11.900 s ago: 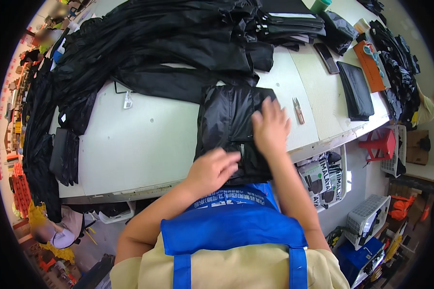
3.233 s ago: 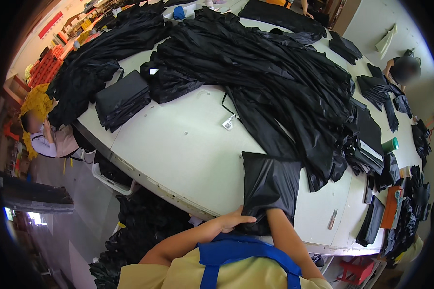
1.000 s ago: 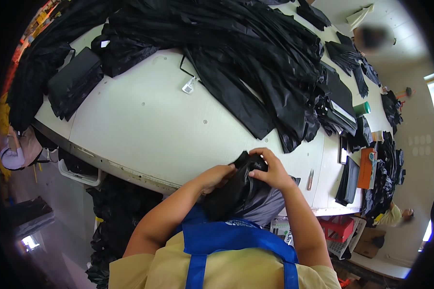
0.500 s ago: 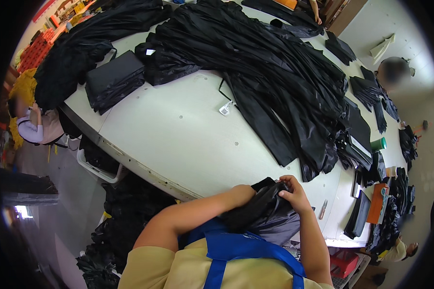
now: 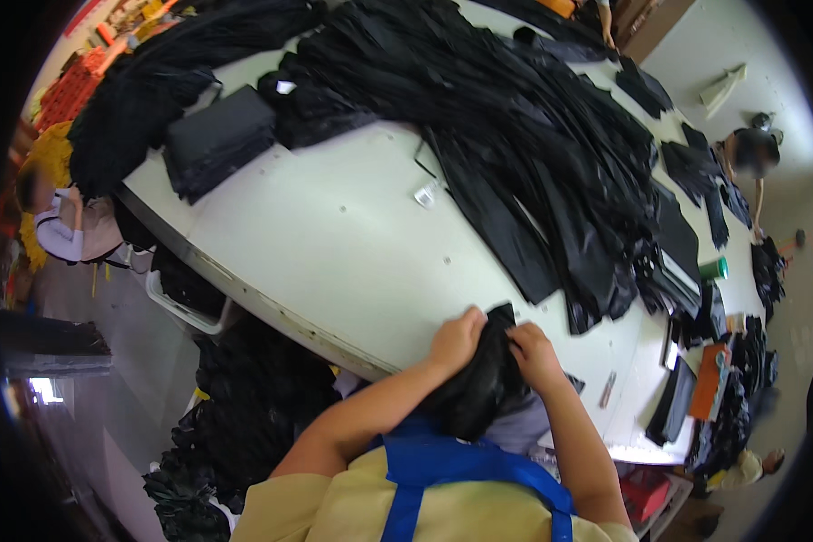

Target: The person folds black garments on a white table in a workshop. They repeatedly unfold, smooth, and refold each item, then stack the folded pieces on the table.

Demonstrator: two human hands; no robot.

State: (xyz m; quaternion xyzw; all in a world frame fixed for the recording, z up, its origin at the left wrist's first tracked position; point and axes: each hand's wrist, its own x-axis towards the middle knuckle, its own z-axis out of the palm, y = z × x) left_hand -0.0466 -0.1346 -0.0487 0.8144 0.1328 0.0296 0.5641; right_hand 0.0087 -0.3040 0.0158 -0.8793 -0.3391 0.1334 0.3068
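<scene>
A piece of black garment fabric [image 5: 483, 384] is bunched over the near table edge and hangs against my blue apron [image 5: 465, 465]. My left hand [image 5: 459, 341] grips its upper left side, fingers closed. My right hand [image 5: 534, 352] pinches the opposite side near the top, so a dark fold stands up between both hands. Greyish cloth [image 5: 519, 429] shows below, partly hidden by my right forearm. Beyond my hands lies a large heap of long black garments [image 5: 478, 126], with a white tag [image 5: 426, 194] on a cord beside it.
A folded black stack [image 5: 221, 135] sits far left on the white table [image 5: 334, 244]. To my right are a small cutter-like tool [image 5: 608, 390], a green cylinder [image 5: 714, 269] and an orange box [image 5: 709, 381]. Black cloth [image 5: 253, 415] piles below the left edge. Other people work around.
Both hands have moved forward and up over the table, lifting the fabric's top edge. My left hand now shows beside the fold rather than behind it. The view has shifted slightly.
</scene>
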